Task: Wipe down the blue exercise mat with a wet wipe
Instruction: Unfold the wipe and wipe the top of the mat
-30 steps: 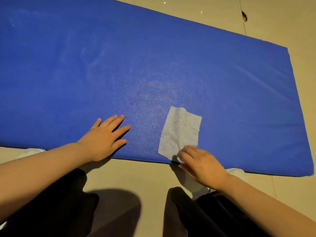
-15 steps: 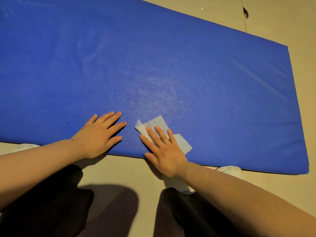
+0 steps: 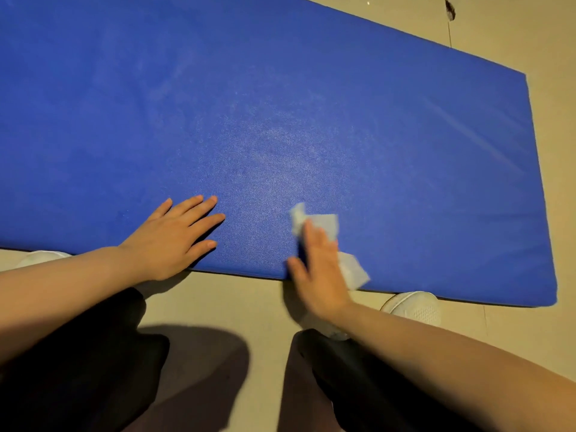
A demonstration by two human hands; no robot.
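Observation:
The blue exercise mat (image 3: 311, 120) lies flat on the floor and fills most of the view. My left hand (image 3: 174, 238) rests flat on its near edge with straight, spread fingers. To its right, my right hand (image 3: 318, 269) presses a crumpled white wet wipe (image 3: 327, 224) onto the mat near the same edge with straight fingers. The hand is blurred. Parts of the wipe stick out beyond the fingertips and to the right of the palm.
Beige tiled floor (image 3: 237, 300) surrounds the mat. My white shoes (image 3: 414, 307) (image 3: 40, 257) sit against the mat's near edge, and my dark trouser legs (image 3: 78, 369) fill the bottom. A small dark mark (image 3: 449, 10) lies on the floor at the far right.
My right hand moved from pinching the wipe's lower corner onto the wipe, swept it left, then back right. The wipe went from flat to crumpled. The left hand stayed put.

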